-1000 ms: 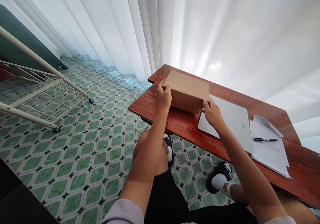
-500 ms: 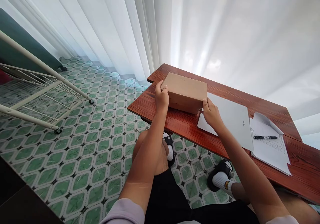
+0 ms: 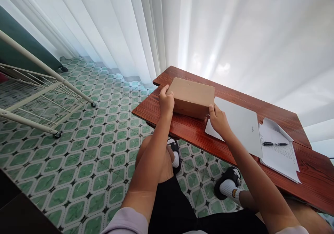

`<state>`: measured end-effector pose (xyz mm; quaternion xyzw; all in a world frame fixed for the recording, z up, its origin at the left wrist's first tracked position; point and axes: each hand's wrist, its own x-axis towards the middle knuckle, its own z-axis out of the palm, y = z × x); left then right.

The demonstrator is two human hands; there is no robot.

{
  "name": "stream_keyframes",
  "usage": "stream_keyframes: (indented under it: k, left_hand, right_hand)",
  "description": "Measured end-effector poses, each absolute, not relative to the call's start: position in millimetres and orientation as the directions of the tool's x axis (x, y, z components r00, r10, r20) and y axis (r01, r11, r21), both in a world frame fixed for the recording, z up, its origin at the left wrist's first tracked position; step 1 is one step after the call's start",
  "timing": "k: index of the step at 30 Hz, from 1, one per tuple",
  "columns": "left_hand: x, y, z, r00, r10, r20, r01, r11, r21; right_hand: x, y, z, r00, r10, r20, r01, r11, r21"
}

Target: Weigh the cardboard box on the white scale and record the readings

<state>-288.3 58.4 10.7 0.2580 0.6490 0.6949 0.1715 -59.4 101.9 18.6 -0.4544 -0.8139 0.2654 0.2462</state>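
Two hands clamp a closed cardboard box on a red wooden table.

Left hand (image 3: 166,101) grips the box (image 3: 191,97) at its left end, right hand (image 3: 217,118) at the near right corner, fingers curled tight, likely to steady it. It sits at the table's (image 3: 182,131) left end, lid shut, contents hidden, beside a white laptop (image 3: 238,124), papers (image 3: 280,154) and a pen (image 3: 275,144).

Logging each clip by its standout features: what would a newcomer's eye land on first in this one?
First, the brown cardboard box at the left end of the red-brown wooden table, gripped at either end by the left hand and the right hand. Next, the closed white laptop just right of it, then papers with a black pen on top. The green patterned floor tiles fill the left.
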Motion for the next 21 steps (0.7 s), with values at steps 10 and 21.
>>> stream_keyframes:
  k: [10, 21]
  left_hand:
    - [-245, 39, 29, -0.576, 0.367, 0.73, 0.701, -0.236, 0.672]
    - [-184, 39, 5, 0.063, 0.433, 0.899, 0.863, -0.477, 0.169]
  right_hand:
    - [-43, 107, 15, -0.504, 0.846, 0.177, 0.563, 0.477, -0.675]
    - [9, 94, 23, -0.505, 0.774, 0.382, 0.509, 0.624, -0.592]
